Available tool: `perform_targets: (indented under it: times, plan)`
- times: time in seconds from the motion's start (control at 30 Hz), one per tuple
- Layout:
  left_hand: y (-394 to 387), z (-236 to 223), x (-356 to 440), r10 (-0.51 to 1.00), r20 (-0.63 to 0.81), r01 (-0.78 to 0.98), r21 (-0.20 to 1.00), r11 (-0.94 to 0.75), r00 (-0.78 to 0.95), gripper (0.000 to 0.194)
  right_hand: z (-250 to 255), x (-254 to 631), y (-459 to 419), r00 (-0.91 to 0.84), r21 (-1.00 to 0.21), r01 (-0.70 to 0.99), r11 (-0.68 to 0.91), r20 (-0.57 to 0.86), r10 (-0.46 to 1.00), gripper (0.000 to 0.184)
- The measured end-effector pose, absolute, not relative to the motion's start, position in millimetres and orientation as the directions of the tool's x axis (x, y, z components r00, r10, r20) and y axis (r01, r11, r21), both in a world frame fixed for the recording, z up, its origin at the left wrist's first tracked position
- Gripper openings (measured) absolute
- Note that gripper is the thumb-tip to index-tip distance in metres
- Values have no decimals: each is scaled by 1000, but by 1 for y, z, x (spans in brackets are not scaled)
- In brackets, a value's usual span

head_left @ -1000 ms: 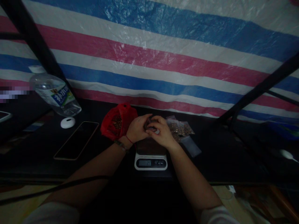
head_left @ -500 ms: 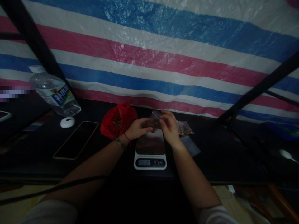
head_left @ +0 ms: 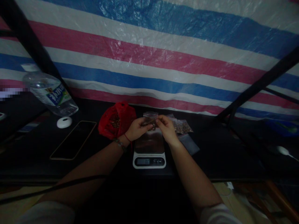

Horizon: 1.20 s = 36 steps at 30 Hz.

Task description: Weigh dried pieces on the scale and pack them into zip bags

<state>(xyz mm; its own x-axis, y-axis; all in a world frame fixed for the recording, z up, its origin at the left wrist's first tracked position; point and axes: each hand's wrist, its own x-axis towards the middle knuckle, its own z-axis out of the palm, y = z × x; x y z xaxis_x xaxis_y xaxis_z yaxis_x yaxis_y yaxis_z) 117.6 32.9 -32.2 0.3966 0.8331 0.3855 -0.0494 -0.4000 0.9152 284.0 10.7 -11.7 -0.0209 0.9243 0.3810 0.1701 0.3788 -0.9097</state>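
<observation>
Counter: dark, carries all items. Bottle: L side, twd. back edge. Scale: mid-length, nr. front edge; display appears to read 0.0. Red bag: open, L of scale, twd. back edge, w/ brown pieces. L hand: grip closed on lower L part of small clear bag. R hand: grip pinching same bag's R edge. Filled bags: R of R hand, twd. back edge; flat bag nearer front edge. Small clear bag: part-filled, over scale's rear end; contact w/ scale can't be confirmed. Step in hand (judged): working bag's mouth. Next move calls for steady L hold, light R pinch along top.
</observation>
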Motion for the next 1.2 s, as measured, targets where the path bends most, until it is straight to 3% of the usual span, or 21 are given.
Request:
perform_targets:
  times: [0.1, 0.23, 0.43, 0.67, 0.87, 1.07, 1.2]
  plan:
    - [36, -34, 115, 824, 395, 48, 891, -451, 406, 33, -14, 282, 12, -30, -916, 117, 384, 383, 923, 25]
    - [37, -34, 114, 825, 421, 9, 889, -458, 378, 38, -17, 282, 14, 17, -924, 117, 363, 367, 930, 19]
    - [37, -26, 113, 824, 488, -8, 861, -508, 289, 31, -16, 281, 13, 73, -928, 78, 365, 371, 926, 16]
    - [40, -26, 110, 906, 394, -26, 918, -395, 154, 32, -18, 281, 14, 74, -930, 97, 354, 362, 929, 19]
    - [40, -24, 110, 870, 459, -2, 885, -466, 179, 23, -16, 281, 13, 77, -922, 92, 376, 383, 920, 18]
    - [40, -23, 112, 908, 395, -90, 918, -385, 141, 28, -15, 281, 12, 107, -926, 91, 365, 374, 921, 20]
    - [41, -23, 112, 893, 435, -97, 900, -426, 115, 25, -18, 283, 14, 129, -913, 133, 386, 402, 907, 18]
